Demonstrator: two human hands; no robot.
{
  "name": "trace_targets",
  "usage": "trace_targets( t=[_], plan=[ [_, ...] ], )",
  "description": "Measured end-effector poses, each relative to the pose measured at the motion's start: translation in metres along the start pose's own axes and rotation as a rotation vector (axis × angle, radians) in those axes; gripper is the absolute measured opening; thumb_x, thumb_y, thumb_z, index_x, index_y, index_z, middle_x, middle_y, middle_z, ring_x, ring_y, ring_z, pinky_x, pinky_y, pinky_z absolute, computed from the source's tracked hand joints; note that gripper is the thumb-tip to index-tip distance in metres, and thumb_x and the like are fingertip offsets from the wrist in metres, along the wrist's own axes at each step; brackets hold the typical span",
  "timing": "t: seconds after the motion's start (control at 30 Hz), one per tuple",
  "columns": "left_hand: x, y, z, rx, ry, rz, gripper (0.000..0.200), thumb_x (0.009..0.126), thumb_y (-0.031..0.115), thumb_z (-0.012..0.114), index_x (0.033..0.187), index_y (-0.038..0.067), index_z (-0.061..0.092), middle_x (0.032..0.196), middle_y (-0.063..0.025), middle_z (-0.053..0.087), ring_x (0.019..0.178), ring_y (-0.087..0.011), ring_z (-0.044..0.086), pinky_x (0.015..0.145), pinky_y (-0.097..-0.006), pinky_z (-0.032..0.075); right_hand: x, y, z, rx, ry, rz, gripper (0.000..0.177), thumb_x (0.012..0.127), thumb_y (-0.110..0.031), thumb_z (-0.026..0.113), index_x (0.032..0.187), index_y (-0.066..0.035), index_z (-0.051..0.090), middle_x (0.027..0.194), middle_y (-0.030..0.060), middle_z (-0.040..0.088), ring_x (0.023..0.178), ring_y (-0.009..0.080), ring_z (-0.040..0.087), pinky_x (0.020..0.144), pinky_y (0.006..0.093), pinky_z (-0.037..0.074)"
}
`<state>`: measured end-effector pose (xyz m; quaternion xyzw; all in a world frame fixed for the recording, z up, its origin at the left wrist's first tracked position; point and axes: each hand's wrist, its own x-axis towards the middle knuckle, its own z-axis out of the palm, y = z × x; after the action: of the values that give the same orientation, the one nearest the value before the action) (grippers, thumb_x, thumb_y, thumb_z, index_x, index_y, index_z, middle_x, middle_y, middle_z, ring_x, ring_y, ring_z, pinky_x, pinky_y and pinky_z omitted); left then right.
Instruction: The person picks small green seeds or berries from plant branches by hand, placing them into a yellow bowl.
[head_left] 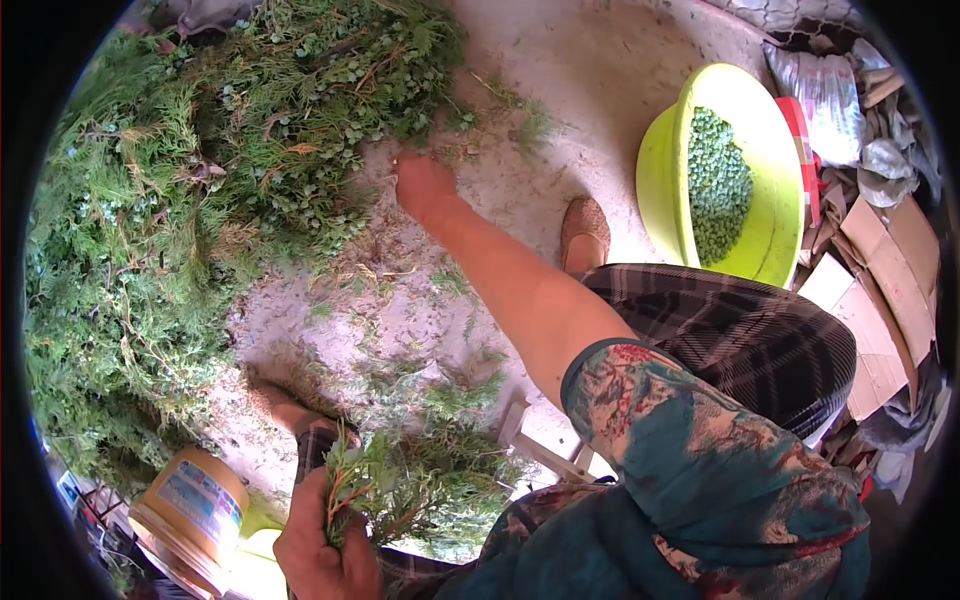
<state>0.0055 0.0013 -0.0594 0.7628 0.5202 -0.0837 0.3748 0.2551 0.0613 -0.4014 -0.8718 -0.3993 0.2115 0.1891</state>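
My left hand [325, 540], low in the view, is closed around a green conifer sprig [347, 490] with reddish-brown stems. My right hand [425, 185] stretches out over the floor, at the edge of a big heap of conifer branches [290, 130] dotted with pale blue-green cones. Its fingers are curled together, and what they hold, if anything, is hidden. Loose sprigs [440, 400] lie scattered between my feet. A yellow-green basin [660, 180] at the upper right holds a mass of small green cones [715, 190].
Beside my left foot, a yellowish bucket [195, 505] with a label lies tilted. A pale wooden stool part [550, 450] shows near my legs. Cardboard [870, 300] and plastic bags [815, 100] pile up along the right edge. My right foot [585, 235] rests near the basin.
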Motion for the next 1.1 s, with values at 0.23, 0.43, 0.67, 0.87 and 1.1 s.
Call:
trace_targets(
  t=[0.23, 0.43, 0.67, 0.87, 1.1],
  plan=[
    [-0.004, 0.017, 0.005, 0.067, 0.096, 0.129, 0.028, 0.08, 0.005, 0.053, 0.108, 0.002, 0.059, 0.086, -0.017, 0.061, 0.069, -0.0265, 0.055, 0.064, -0.0352, 0.046, -0.091, -0.098, -0.088, 1.329, -1.102, -0.218, 0.023, 0.074, -0.011, 0.057, 0.093, 0.002, 0.061, 0.064, 0.003, 0.056, 0.049, 0.0061, 0.049, 0.043, 0.0211, 0.04],
    [-0.008, 0.007, 0.007, -0.035, 0.336, -0.1, 0.054, 0.07, -0.007, 0.048, 0.124, -0.003, 0.046, 0.09, -0.0189, 0.061, 0.085, -0.0181, 0.059, 0.073, -0.0312, 0.045, -0.163, -0.161, -0.129, 1.542, -1.163, -0.503, 0.012, 0.075, -0.006, 0.051, 0.084, -0.001, 0.059, 0.076, 0.0005, 0.058, 0.07, 0.0059, 0.051, 0.061, 0.0229, 0.043],
    [-0.026, -0.003, -0.017, -0.099, 0.481, 0.085, 0.032, 0.072, -0.01, 0.055, 0.103, -0.004, 0.06, 0.083, -0.0167, 0.064, 0.075, -0.0198, 0.064, 0.068, -0.0283, 0.048, -0.177, -0.175, -0.178, 1.411, -1.044, -0.589, 0.015, 0.08, -0.004, 0.049, 0.094, -0.002, 0.056, 0.084, 0.0018, 0.057, 0.075, 0.0086, 0.054, 0.066, 0.0259, 0.045],
    [-0.034, 0.0, -0.029, -0.072, 0.55, 0.284, 0.029, 0.07, -0.01, 0.054, 0.097, -0.002, 0.061, 0.075, -0.0146, 0.062, 0.068, -0.0183, 0.062, 0.062, -0.0288, 0.047, -0.19, -0.189, -0.224, 0.94, -0.608, -0.791, 0.013, 0.074, -0.008, 0.053, 0.085, -0.001, 0.054, 0.076, 0.0153, 0.058, 0.07, 0.0275, 0.058, 0.065, 0.0348, 0.046],
    [-0.043, 0.013, -0.03, -0.204, 0.576, 0.377, 0.023, 0.071, -0.008, 0.05, 0.09, -0.001, 0.06, 0.067, -0.0086, 0.058, 0.057, -0.0122, 0.055, 0.054, -0.0267, 0.043, -0.193, -0.176, -0.254, 0.666, 0.111, -0.891, 0.007, 0.078, -0.007, 0.056, 0.084, -0.005, 0.053, 0.066, 0.0092, 0.054, 0.055, 0.0196, 0.054, 0.05, 0.0318, 0.043]
  ],
)
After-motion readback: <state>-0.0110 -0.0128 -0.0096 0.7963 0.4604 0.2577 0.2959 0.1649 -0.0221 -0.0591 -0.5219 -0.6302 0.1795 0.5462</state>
